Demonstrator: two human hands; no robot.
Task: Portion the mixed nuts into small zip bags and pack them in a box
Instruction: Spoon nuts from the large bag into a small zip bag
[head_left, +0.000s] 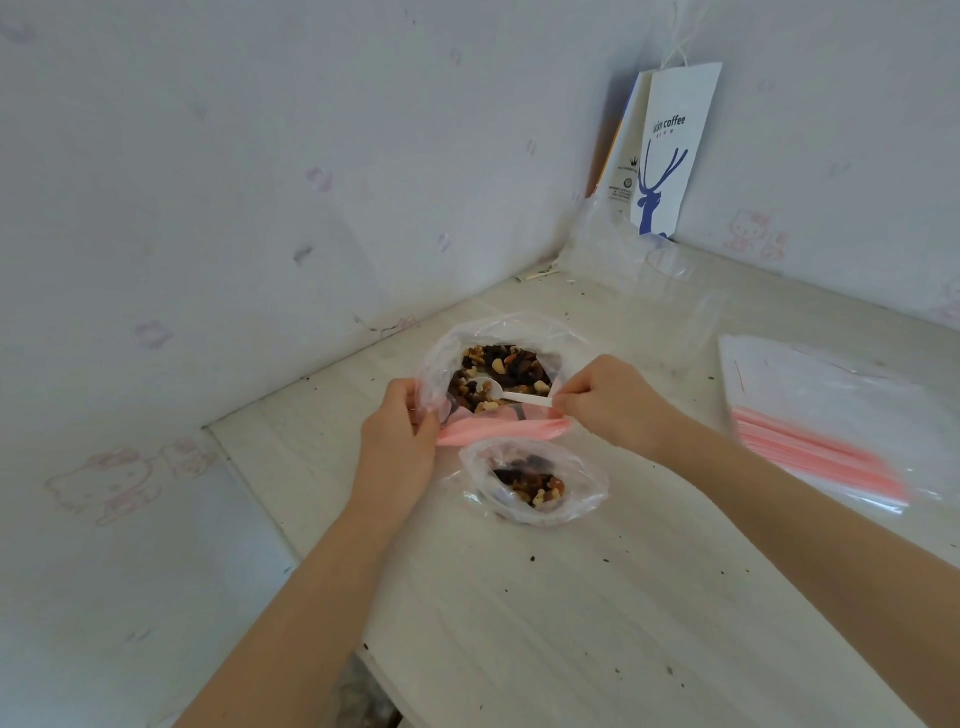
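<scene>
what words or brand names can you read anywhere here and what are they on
"ckin coffee", first letters unclear: on the white paper bag in the corner, above its blue deer logo.
Tiny line under that name: too small to read.
Fine print and marks on the bag's side panel: too small to read.

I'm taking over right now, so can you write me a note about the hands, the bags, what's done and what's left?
Left hand grips the rim of the big nut bag, holding it open.
Right hand pinches a white spoon, its bowl among the nuts.
A small zip bag lies open just in front, partly filled.
Empty zip bags are stacked to the right.
Done: one bag started.
Left: finish and seal it, fill more, pack them; no box in view.
</scene>
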